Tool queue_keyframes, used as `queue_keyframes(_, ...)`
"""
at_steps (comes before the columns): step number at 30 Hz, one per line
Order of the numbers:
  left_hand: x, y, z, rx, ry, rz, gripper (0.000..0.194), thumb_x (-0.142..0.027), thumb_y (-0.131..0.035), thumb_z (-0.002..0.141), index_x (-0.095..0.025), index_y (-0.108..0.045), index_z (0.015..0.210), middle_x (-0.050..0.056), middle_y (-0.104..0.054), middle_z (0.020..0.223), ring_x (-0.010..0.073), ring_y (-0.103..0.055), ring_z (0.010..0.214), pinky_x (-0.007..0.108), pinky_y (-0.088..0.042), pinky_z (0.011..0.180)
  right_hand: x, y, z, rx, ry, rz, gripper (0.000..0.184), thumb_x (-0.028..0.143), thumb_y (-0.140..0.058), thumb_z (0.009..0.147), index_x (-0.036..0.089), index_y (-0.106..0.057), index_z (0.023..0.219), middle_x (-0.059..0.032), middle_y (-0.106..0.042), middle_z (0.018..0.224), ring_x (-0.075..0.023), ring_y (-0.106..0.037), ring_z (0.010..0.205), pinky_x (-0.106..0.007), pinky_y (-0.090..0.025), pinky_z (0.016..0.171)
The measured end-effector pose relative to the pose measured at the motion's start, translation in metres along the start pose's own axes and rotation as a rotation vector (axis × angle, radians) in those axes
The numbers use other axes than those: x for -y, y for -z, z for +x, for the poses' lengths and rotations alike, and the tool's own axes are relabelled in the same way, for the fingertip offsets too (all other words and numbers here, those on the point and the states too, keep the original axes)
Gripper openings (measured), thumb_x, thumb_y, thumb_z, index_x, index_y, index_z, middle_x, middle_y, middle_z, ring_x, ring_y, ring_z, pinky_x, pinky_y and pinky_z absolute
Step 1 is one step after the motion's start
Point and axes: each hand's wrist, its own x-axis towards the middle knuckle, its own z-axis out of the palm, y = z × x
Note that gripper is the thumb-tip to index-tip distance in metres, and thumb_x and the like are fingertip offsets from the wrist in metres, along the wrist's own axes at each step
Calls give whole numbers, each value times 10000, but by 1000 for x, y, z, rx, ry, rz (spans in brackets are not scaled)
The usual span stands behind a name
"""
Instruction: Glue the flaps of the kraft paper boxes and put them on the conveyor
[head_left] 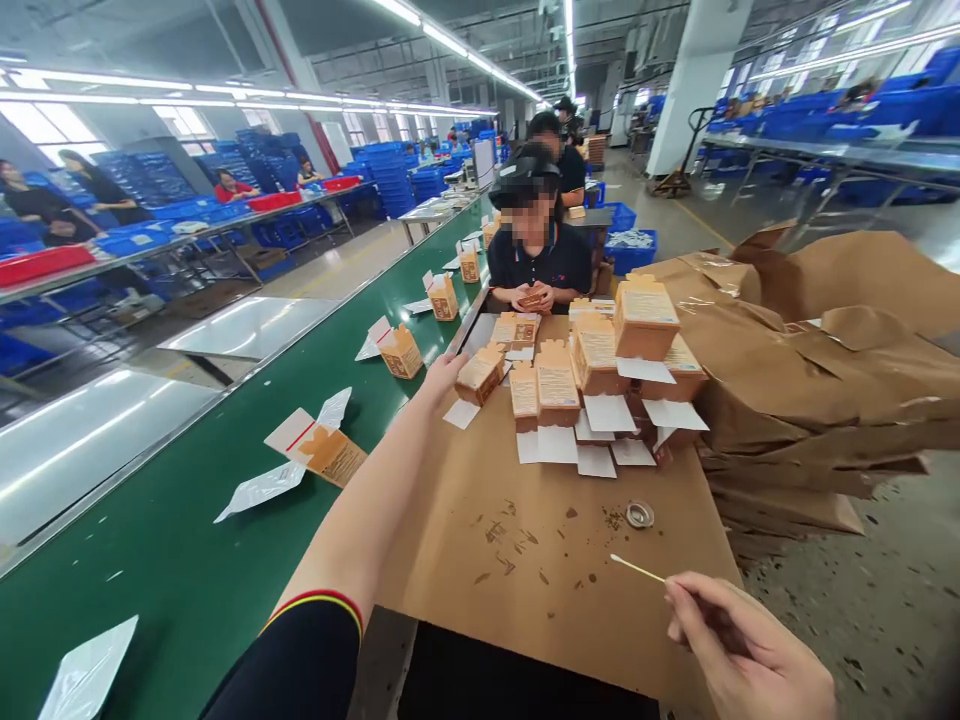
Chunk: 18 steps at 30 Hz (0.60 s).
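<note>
My left arm stretches forward along the table edge, and my left hand (pixel 441 377) is at the left side of a small brown carton (pixel 480 374) with a white flap. Its fingers are mostly hidden, so I cannot tell whether they grip it. My right hand (pixel 750 640), at the lower right, pinches a cotton swab (pixel 637 568) between thumb and fingers; the white tip points left over the brown tabletop (pixel 465 540). Beyond the tip lies a small clear round dish (pixel 640 514). Several more cartons (pixel 559 385) stand stacked, white flaps hanging out.
To the left runs a green conveyor belt (pixel 247 420) carrying open cartons (pixel 401 352) and white packets (pixel 262 490). A co-worker (pixel 540 255) sits opposite, holding a carton. Brown paper sheets (pixel 817 370) are heaped on the right. Dark smudges (pixel 510 540) mark the tabletop.
</note>
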Motion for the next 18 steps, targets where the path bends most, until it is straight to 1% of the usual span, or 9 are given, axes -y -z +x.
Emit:
queue_keyframes(2, -10, -14, 14, 58, 49, 18, 410, -403, -956, 825, -189, -793, 1134, 178, -894, 1127, 442, -826, 1295, 486, -646, 1087, 9, 0, 0, -4, 57, 26, 363, 540, -825, 1126, 270, -898, 894, -36, -783, 710, -178, -721, 551, -246, -645, 563)
queue_keyframes(4, -7, -16, 12, 115, 94, 25, 441, -388, -1002, 767, -189, -783, 1094, 176, -892, 1041, 461, -848, 1222, 495, -663, 1028, 11, 5, 2, -24, 82, 18, 324, 485, -812, 1139, 271, -899, 911, -28, -777, 707, -173, -719, 548, -246, -640, 566)
queue_keyframes(6, 4, -9, 0, 151, 127, 19, 453, -411, -1005, 760, -202, -764, 1082, 151, -885, 989, 446, -868, 1138, 483, -686, 957, 7, 11, 7, -66, 100, -33, 324, 478, -797, 1145, 272, -894, 914, -29, -781, 710, -177, -720, 545, -261, -645, 573)
queue_keyframes(8, 19, 6, -18, 159, 159, 2, 471, -420, -982, 770, -219, -738, 1119, 120, -878, 989, 414, -882, 1069, 464, -711, 890, -2, 14, 16, -107, 131, -107, 333, 487, -776, 1149, 275, -887, 918, -39, -807, 742, -185, -730, 552, -284, -660, 593)
queue_keyframes(11, 48, 36, -55, 136, 208, -47, 532, -415, -916, 818, -239, -685, 1263, 94, -874, 1053, 356, -899, 985, 454, -745, 819, -20, 8, 34, -118, 191, -198, 354, 485, -725, 1163, 285, -869, 910, -48, -840, 790, -190, -742, 579, -301, -673, 619)
queue_keyframes(13, 71, 55, -88, 81, 224, -176, 608, -401, -918, 800, -267, -663, 1335, 90, -882, 1152, 332, -906, 1028, 453, -766, 848, -33, -2, 45, -83, 220, -238, 376, 467, -681, 1178, 285, -849, 896, -37, -831, 777, -183, -733, 579, -296, -655, 611)
queue_keyframes(14, 82, 63, -108, 53, 226, -271, 649, -398, -942, 770, -279, -671, 1347, 93, -886, 1215, 338, -906, 1093, 459, -773, 888, -38, -6, 50, -59, 231, -251, 390, 459, -660, 1186, 283, -838, 887, -32, -823, 768, -179, -725, 572, -294, -638, 599)
queue_keyframes(16, 102, 70, -150, 34, 228, -465, 713, -429, -1012, 702, -283, -724, 1338, 113, -888, 1333, 396, -881, 1263, 502, -776, 989, -49, -14, 57, -15, 244, -265, 422, 459, -625, 1200, 278, -824, 874, -29, -813, 758, -177, -720, 567, -298, -611, 583)
queue_keyframes(18, 114, 63, -191, 83, 234, -557, 758, -518, -1067, 683, -267, -777, 1337, 147, -885, 1408, 479, -828, 1401, 580, -758, 1086, -57, -16, 61, 16, 244, -259, 448, 481, -607, 1210, 275, -825, 878, -39, -822, 773, -184, -735, 586, -304, -600, 580)
